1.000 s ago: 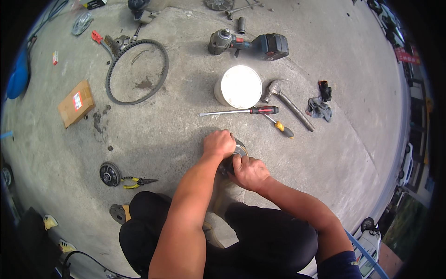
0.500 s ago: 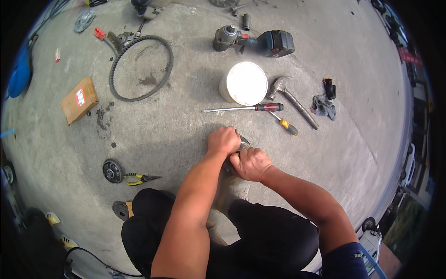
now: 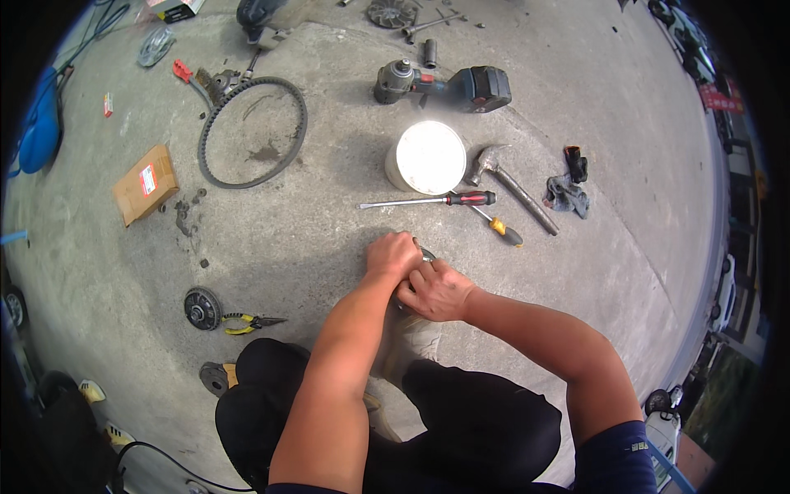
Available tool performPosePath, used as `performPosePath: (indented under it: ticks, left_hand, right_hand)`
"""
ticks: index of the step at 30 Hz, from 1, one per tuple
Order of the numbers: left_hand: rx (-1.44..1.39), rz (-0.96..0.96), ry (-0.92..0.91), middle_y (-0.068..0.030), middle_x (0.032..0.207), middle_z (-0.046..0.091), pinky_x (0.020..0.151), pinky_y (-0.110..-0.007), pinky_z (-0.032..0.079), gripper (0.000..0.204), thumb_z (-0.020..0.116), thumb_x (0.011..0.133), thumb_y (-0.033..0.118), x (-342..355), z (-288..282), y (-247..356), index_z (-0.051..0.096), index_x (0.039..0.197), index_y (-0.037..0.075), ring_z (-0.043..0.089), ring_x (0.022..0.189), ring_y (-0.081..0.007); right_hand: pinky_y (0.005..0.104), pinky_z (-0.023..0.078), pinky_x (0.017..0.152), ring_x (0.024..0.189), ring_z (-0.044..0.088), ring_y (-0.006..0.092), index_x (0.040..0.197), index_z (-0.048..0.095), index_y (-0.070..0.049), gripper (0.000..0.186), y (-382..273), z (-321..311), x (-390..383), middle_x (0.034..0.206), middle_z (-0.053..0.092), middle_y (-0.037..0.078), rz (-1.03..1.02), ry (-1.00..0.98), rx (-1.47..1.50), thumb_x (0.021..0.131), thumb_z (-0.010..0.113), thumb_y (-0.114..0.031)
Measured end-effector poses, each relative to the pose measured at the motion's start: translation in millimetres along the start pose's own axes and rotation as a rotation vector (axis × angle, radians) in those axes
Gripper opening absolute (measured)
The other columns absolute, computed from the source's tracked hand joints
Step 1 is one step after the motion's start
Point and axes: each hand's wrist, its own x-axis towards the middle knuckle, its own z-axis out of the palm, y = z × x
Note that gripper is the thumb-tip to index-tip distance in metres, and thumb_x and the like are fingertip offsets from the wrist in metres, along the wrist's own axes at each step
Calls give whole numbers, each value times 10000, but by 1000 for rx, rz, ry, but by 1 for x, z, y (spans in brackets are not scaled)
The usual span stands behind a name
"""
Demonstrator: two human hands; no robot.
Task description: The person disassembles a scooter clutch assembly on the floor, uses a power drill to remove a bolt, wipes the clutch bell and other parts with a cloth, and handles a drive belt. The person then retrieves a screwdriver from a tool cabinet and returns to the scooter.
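My left hand (image 3: 394, 257) and my right hand (image 3: 436, 290) are closed on a round dark metal part (image 3: 426, 253), mostly hidden beneath them, just above my shoe (image 3: 418, 337). Beyond them lie a long red-and-black screwdriver (image 3: 471, 198), a yellow-handled screwdriver (image 3: 505, 230), a hammer (image 3: 518, 192) and a white bucket (image 3: 430, 156). At my left are a toothed round part (image 3: 202, 309), yellow-handled pliers (image 3: 239, 328) and a dark disc (image 3: 212, 379) near my knee.
Farther out are a cordless impact wrench (image 3: 477, 89), a rubber belt (image 3: 300, 132), a cardboard box (image 3: 136, 193), a red-handled brush (image 3: 185, 72), dark gloves (image 3: 566, 193), and a blue object (image 3: 41, 123). Another person's shoes (image 3: 92, 393) show at lower left; parked vehicles line the right.
My right hand has shifted a little left and up, closer to my left hand over the round part. The loose tools appear to lie as before.
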Motion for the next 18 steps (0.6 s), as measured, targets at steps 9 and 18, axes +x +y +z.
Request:
performPosePath:
  ticks: [9,18]
  left_hand:
    - [-19,6,39,-221,1102,766,928,-523,577,353,534,1003,306,-2,-6,4,802,1020,77,734,1058,-417]
    - [10,15,56,-231,1097,759,927,-535,566,396,522,1025,363,-2,-2,3,774,1052,58,718,1050,-443]
  right_hand:
    - [370,364,460,503,512,201,804,524,-102,190,-6,5,0,638,494,45,87,-36,-43,832,633,-255]
    - [522,587,632,731,748,417,1055,497,-21,581,-41,-20,17,862,719,225,994,-431,435,911,708,-543]
